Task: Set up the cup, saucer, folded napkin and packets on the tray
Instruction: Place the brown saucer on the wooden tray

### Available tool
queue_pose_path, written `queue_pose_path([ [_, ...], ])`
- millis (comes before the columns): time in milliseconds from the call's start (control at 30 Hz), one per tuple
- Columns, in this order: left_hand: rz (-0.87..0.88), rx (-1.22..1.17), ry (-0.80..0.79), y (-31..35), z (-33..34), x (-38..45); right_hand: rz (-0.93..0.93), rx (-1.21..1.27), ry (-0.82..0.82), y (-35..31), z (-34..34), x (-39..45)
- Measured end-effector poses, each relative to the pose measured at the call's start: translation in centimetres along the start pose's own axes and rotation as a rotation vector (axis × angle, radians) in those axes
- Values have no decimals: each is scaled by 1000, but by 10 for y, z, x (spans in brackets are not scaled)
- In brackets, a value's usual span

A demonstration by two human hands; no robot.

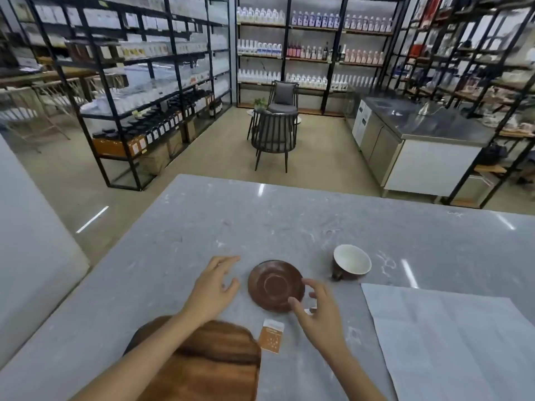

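**Hands close in on saucer as tea service waits off the tray**

On a grey marbled counter (202,227) inside a shop lined with black metal shelving (139,82), a person's two bare hands flank a brown saucer (275,285) that lies flat on the stone. At the saucer's left side, the left hand (215,285) hovers with fingers spread and loosely curled, gripping nothing, a clear gap showing between its fingertips and the rim. From the near right, the right hand (320,311) reaches in with fingers likewise open and curved; its thumb and forefinger overlap the saucer's edge, though whether they touch it cannot be told.

Just right of the saucer and apart from it stands the cup (351,260), brown outside and white inside, tilted so its mouth faces the camera, its handle toward the near left. An orange-and-white packet (271,337) lies flat on the counter between the saucer and the wooden tray (208,360), just beside the tray's right edge. A second small white item peeks out beside the right thumb, too hidden to identify. With its dark grain showing, the tray sits at the near edge of the counter, partly under the left forearm. A large white sheet of paper napkin (448,337) lies spread open and creased at the right.

Two dark slatted chairs (275,131) stand on the floor beyond.
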State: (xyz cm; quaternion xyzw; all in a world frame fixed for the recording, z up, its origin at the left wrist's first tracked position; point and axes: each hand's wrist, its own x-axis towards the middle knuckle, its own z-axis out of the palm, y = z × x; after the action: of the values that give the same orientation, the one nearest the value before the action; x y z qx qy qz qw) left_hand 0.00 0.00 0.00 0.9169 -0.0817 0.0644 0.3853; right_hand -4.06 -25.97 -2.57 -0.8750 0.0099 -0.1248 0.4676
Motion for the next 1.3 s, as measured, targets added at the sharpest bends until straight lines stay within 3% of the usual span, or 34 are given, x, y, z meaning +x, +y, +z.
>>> queue_pose_path([
  [200,-346,-227,-106,-18,38,22,285,136,-55,23,11,30],
  [333,-422,-286,-171,-26,57,32,385,146,-129,35,16,45],
  [900,-434,-424,-246,-32,71,46,394,169,-238,37,19,62],
  [1300,-379,-441,-225,-20,36,6,343,142,-234,2,10,30],
])
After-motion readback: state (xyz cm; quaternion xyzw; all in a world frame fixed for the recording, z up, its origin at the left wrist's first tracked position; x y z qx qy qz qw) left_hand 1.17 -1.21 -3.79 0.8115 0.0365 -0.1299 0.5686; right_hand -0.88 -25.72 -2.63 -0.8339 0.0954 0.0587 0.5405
